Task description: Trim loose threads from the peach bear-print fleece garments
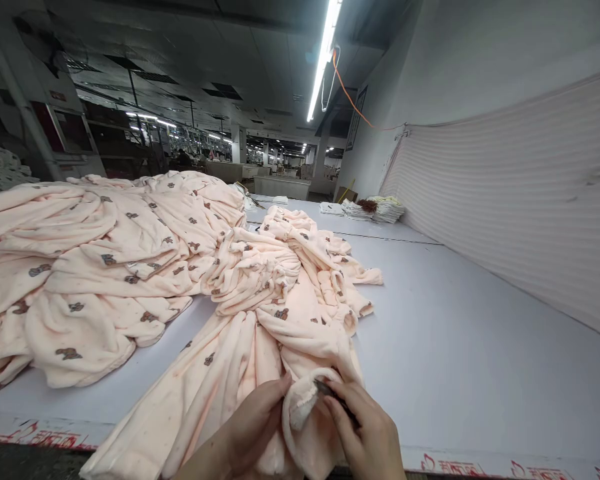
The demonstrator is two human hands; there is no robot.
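Observation:
A pale pink fleece garment (300, 337) with small brown bear prints lies bunched on the table in front of me, one end hanging over the near edge. My left hand (257, 420) grips the cloth beside a round hemmed opening (288, 427), thumb on its left rim. White inner fabric shows inside that opening. In my right hand (365, 420) is a dark, narrow tool that looks like thread snips (325, 388), its tip at the seam on the opening's upper right. The fingers cover most of the tool.
A large heap of matching pink garments (105, 260) covers the left of the white table (460, 347). Folded white cloth stacks (387, 210) sit at the far edge by the wall. Striped fabric (510, 193) hangs along the right.

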